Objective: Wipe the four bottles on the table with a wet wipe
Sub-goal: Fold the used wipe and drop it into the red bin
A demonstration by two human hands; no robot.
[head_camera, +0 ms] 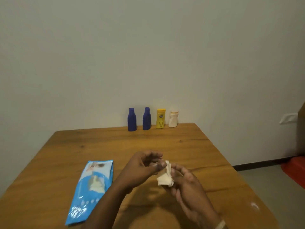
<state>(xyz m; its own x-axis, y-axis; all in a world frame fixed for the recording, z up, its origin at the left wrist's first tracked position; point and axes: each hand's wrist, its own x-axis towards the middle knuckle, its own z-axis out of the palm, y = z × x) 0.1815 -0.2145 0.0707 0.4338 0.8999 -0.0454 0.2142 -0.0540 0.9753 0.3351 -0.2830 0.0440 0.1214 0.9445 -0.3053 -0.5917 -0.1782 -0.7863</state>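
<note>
Along the far edge of the wooden table (165, 142), against the wall, stand a blue bottle (131, 120), a second blue bottle (146, 119), a yellow bottle (160, 119) and a white bottle (173, 119), all upright. Near the middle of the table, a folded white wet wipe (165, 176) sits between both hands. My left hand (145, 166) pinches its top edge with thumb and fingers. My right hand (184, 180) holds the wipe from the right side and below.
A blue wet-wipe pack (92, 190) lies flat on the table to the left of my hands, with a wipe poking out of its opening. A red object (295, 169) sits on the floor at the right, beside a dark piece of furniture.
</note>
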